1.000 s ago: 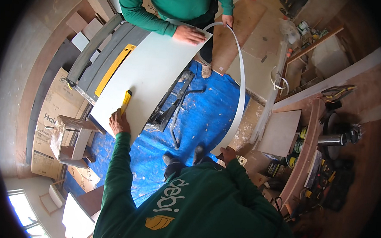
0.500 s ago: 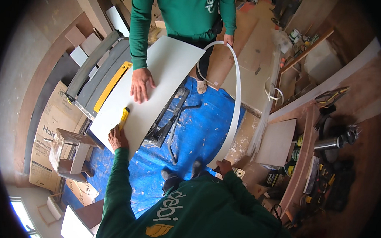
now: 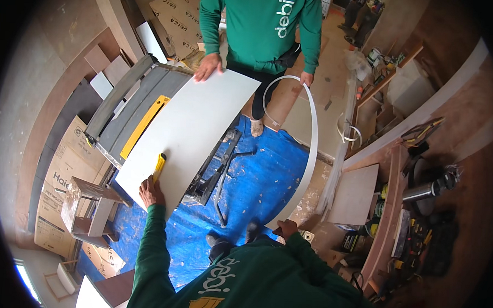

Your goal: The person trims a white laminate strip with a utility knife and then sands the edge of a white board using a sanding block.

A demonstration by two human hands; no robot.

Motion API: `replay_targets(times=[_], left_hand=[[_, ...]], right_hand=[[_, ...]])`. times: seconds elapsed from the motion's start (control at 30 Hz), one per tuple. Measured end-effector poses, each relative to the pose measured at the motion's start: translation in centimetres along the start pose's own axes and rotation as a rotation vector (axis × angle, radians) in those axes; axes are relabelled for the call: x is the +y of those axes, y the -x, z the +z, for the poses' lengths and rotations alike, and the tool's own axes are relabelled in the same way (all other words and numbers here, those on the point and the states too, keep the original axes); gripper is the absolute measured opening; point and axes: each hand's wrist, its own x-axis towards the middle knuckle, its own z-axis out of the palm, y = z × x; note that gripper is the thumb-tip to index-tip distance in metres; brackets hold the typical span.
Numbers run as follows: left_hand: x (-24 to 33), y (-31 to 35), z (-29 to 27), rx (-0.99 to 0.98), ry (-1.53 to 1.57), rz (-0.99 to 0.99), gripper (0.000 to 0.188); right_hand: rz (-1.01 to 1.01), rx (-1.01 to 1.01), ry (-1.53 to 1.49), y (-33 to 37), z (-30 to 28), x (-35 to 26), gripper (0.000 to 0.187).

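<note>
My left hand (image 3: 152, 194) is at the near left end of a white board (image 3: 195, 124), its fingers closed around the lower end of a yellow and black utility knife (image 3: 159, 165). The knife points away from me over the board's surface. Low on the right, my right hand (image 3: 287, 228) pinches the near end of a long white edging strip (image 3: 312, 140). That strip bows up and away in a wide curve. Across from me, a co-worker's hand (image 3: 306, 78) holds its far part, where it loops back. The co-worker's other hand (image 3: 208, 67) rests on the board's far edge.
Beneath the board stands a grey worktable (image 3: 141, 102) with a yellow bar (image 3: 144, 126) and black metal legs (image 3: 215, 172). A blue tarp (image 3: 268, 166) covers the floor. A small wooden stand (image 3: 87, 210) is at left; shelves (image 3: 384, 215) with tools run along the right.
The co-worker's hand has slid from the middle of the board to its far edge. In view, the co-worker and the strip's far part sit lower. My hands keep their holds.
</note>
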Motion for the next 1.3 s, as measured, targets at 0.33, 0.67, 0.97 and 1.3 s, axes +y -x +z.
replay_targets(times=[0.33,0.67,0.97,1.3], left_hand=[[-0.2,0.9,0.1,0.032,0.009,-0.029,0.032],[2.8,-0.7,-0.3,0.069,0.088,-0.008,0.032],[2.0,0.2,-1.5,-0.003,0.104,-0.089,0.035],[0.0,2.3,-2.5,0.144,0.283,-0.096,0.042]], right_hand=[[-0.676,-0.168,1.000,-1.4,-3.0,1.5,0.020],[-0.452,-0.082,0.414,-5.2,-6.9,3.7,0.029],[-0.335,0.270,0.039,1.7,2.8,-0.8,0.045],[-0.296,0.100,0.151,5.7,9.7,2.3,0.024]])
